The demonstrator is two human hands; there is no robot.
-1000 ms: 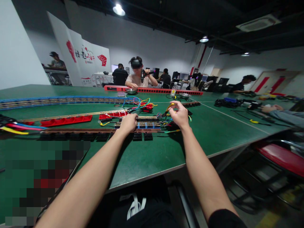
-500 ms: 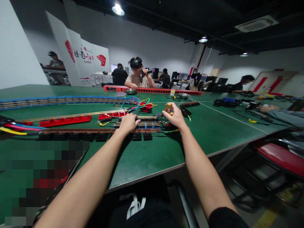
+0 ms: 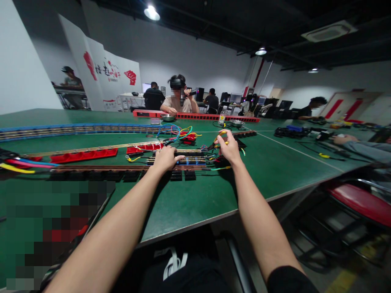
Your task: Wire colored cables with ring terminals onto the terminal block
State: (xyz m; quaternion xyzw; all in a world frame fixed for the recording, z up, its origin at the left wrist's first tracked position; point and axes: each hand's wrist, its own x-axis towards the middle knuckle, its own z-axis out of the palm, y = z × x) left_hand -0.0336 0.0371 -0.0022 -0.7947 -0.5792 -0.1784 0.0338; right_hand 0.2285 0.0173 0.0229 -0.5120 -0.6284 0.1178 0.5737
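Observation:
My left hand (image 3: 165, 158) lies over short rail strips (image 3: 192, 161) with blue supports and gold-coloured bars. Its fingers curl over the far side and the thumb points right; the fingertips are partly hidden. In my right hand (image 3: 229, 149) are yellow-handled pliers (image 3: 225, 142), the handles a little apart. Their dark jaws point left toward the wires at the strips' right end; whether they touch a wire I cannot tell. Nearer me runs a long brown rail (image 3: 122, 167) on black supports. Beyond the left hand is a red support piece (image 3: 143, 148).
A long blue rail (image 3: 76, 131) and coiled coloured wires (image 3: 180, 132) lie farther off. Metal bowls (image 3: 168, 117) and a bottle (image 3: 222, 117) stand near a long red strip (image 3: 198, 116). A person (image 3: 180, 99) sits opposite; another person's hand (image 3: 342, 139) is at right.
My right hand has turned slightly, and the pliers now show more clearly, jaws toward the wires. My left thumb has stretched farther right; the left hand otherwise keeps its place.

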